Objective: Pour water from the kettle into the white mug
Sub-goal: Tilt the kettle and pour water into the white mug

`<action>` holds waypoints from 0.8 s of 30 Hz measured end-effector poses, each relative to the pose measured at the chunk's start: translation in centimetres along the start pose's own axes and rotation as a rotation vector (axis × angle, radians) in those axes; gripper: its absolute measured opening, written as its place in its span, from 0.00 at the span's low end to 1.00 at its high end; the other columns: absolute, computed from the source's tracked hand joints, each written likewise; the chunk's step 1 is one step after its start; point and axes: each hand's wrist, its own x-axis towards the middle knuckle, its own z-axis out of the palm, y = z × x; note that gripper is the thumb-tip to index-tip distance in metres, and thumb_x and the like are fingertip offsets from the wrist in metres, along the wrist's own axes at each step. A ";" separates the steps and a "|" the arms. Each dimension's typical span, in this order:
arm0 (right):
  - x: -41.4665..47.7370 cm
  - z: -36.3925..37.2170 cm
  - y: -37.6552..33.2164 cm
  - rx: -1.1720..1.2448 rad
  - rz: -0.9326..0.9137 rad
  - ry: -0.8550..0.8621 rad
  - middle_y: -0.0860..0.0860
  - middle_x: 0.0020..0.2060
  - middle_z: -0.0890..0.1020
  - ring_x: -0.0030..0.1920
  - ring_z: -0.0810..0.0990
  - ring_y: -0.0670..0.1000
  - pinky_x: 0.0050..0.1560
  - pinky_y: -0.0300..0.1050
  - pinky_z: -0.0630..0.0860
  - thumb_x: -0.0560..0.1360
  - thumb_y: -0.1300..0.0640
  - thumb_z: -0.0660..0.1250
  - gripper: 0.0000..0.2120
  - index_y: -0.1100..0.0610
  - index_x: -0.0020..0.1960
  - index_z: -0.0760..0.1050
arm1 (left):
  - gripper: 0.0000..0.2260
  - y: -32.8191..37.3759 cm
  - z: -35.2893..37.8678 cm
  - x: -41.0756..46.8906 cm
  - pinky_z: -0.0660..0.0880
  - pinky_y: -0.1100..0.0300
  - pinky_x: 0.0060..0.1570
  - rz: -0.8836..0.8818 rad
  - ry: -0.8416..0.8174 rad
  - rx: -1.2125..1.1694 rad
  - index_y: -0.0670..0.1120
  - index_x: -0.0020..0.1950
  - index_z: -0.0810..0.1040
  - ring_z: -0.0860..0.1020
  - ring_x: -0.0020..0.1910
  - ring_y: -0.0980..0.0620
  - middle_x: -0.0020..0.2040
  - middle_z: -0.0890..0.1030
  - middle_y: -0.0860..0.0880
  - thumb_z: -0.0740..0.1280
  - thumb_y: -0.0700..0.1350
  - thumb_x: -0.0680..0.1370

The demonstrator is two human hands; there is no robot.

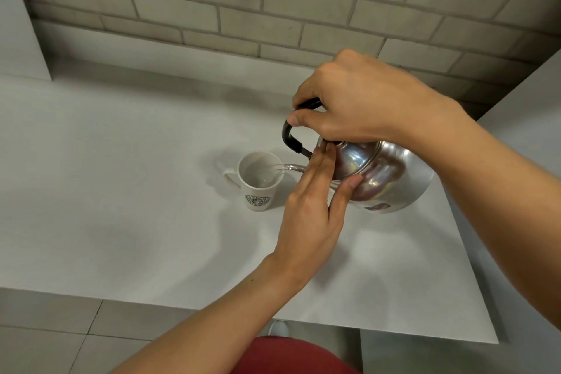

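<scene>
The right hand point(361, 103) is closed around the black handle point(290, 135) of the steel kettle point(385, 179), tipped over the white mug point(258, 181) on the table point(121, 191), while the left hand point(315, 200) lies flat and open against the lid point(353, 161); the mug's green round logo point(257, 202) is too blurred to read.

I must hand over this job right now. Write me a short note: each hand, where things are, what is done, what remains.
Right hand: gripping the black handle, holding the kettle tilted.
Left hand: fingers flat against the kettle lid, steadying it.
White mug: upright on the table, under the spout.
Done: water is flowing from the spout into the mug; some water is inside.
Left: fill to the wanted level, tip the kettle back, set it down.
</scene>
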 end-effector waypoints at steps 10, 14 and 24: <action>0.1 -0.2 -0.4 -0.021 0.011 -0.032 0.54 0.39 0.85 0.44 0.81 0.62 0.35 0.46 0.70 0.80 0.42 0.65 0.17 0.52 0.52 0.86 | 0.26 0.2 0.1 -0.1 0.68 0.58 0.73 -0.031 0.012 -0.008 0.43 0.82 0.64 0.70 0.77 0.52 0.79 0.71 0.46 0.64 0.49 0.85; 0.1 -0.3 -0.8 -0.042 0.020 -0.035 0.54 0.38 0.84 0.43 0.81 0.62 0.35 0.48 0.75 0.79 0.42 0.65 0.17 0.52 0.51 0.86 | 0.26 0.3 0.1 -0.2 0.66 0.65 0.73 -0.027 0.037 0.006 0.43 0.81 0.65 0.70 0.76 0.52 0.78 0.72 0.46 0.65 0.49 0.85; 0.5 -0.7 -1.3 -0.065 0.013 -0.058 0.54 0.39 0.84 0.43 0.81 0.62 0.38 0.51 0.79 0.79 0.43 0.66 0.16 0.53 0.51 0.86 | 0.25 0.5 -0.1 0.1 0.70 0.65 0.69 -0.025 0.050 -0.036 0.42 0.80 0.66 0.75 0.73 0.52 0.76 0.74 0.47 0.65 0.49 0.85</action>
